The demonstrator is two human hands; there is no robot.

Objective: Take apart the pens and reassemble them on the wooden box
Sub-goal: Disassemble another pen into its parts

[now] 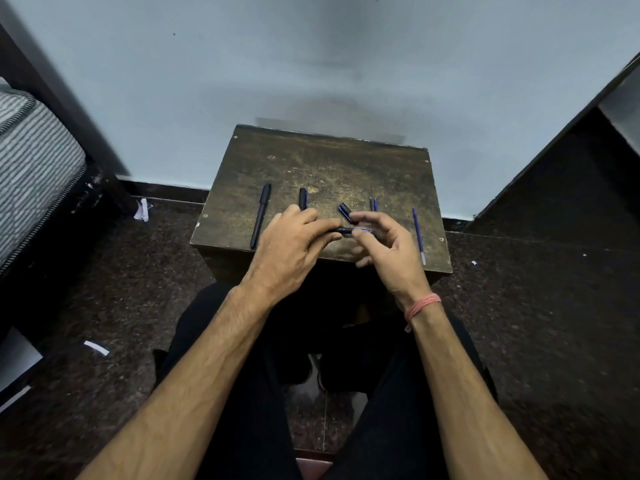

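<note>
Both hands hold one short dark pen barrel with blue trim (346, 231) just above the worn wooden box (346, 168): the left hand (294, 244) grips one end, the right hand (384, 247) pinches the other. Twisting while pulling straight along its axis should separate it cleanly. No container is in view; beyond the grip lie a black capped pen (260, 216), a blue-clipped cap (346, 213) and a thin blue refill (418, 235).

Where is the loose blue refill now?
In the head view, the blue refill lies alone on the wooden box, near its right edge, right of the right hand.
</note>
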